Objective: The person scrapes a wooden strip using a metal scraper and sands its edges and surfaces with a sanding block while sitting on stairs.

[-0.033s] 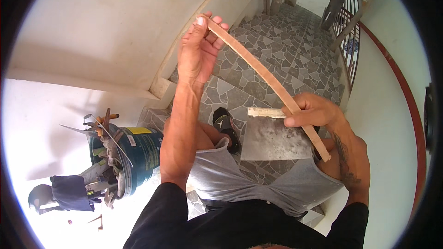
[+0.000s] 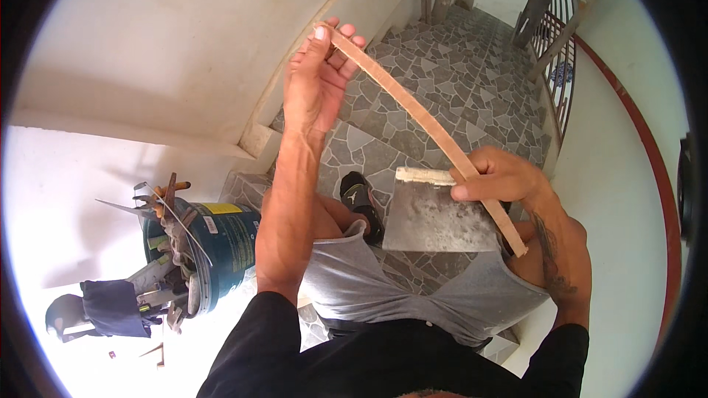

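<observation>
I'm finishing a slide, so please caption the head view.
Left hand pinches a narrow brown strip near one end; right hand grips it together with a wide metal-bladed scraper.

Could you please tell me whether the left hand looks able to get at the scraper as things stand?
Probably yes, if the left hand first lets go of the strip: the handle of the scraper sticks out leftward past the right hand, and nothing appears to block it.

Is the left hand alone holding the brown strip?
No: the left hand pinches the upper end of the brown strip, while the right hand grips it nearer its lower end.
</observation>
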Demonstrator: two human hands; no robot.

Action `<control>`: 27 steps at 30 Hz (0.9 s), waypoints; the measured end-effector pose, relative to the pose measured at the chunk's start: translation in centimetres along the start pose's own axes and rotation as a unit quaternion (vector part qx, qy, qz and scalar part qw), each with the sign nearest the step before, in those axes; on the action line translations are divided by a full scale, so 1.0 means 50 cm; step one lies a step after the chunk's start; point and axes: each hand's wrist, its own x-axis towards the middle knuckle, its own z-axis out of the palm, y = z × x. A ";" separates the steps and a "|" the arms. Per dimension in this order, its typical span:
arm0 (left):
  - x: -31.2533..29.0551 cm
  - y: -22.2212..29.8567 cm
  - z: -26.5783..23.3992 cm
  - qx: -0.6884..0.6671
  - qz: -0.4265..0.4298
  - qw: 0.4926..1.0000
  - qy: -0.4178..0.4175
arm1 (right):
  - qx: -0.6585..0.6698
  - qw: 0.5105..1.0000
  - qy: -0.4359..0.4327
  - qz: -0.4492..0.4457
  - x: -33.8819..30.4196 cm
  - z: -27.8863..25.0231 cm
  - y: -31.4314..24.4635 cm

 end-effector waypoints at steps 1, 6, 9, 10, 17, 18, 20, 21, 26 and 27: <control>0.001 0.001 -0.001 0.001 0.000 1.000 0.000 | -0.027 0.999 0.035 0.014 0.003 0.005 0.000; -0.002 0.005 -0.001 0.056 0.020 0.998 0.019 | -0.137 0.985 0.092 0.052 0.012 0.005 0.004; 0.001 0.004 0.003 0.054 0.041 0.997 0.037 | -0.174 0.975 0.110 0.083 0.016 0.004 0.014; 0.003 0.004 0.000 0.054 0.041 0.997 0.037 | -0.208 0.969 0.112 0.066 0.016 0.004 0.015; 0.005 0.005 -0.016 0.130 0.064 0.988 0.060 | -0.282 0.944 0.152 0.074 0.016 0.006 0.015; 0.005 0.005 -0.015 0.142 0.062 0.986 0.064 | -0.282 0.944 0.152 0.074 0.016 0.007 0.008; 0.005 0.006 -0.017 0.138 0.062 0.986 0.066 | -0.295 0.939 0.154 0.087 0.016 0.008 -0.003; 0.006 0.006 -0.017 0.134 0.061 0.987 0.068 | -0.295 0.939 0.154 0.087 0.014 0.007 -0.003; 0.006 0.011 -0.014 0.146 0.043 0.986 0.066 | -0.320 0.930 0.155 0.092 0.008 0.004 -0.007; 0.006 0.012 -0.016 0.159 0.037 0.984 0.068 | -0.320 0.930 0.154 0.091 0.009 0.004 -0.009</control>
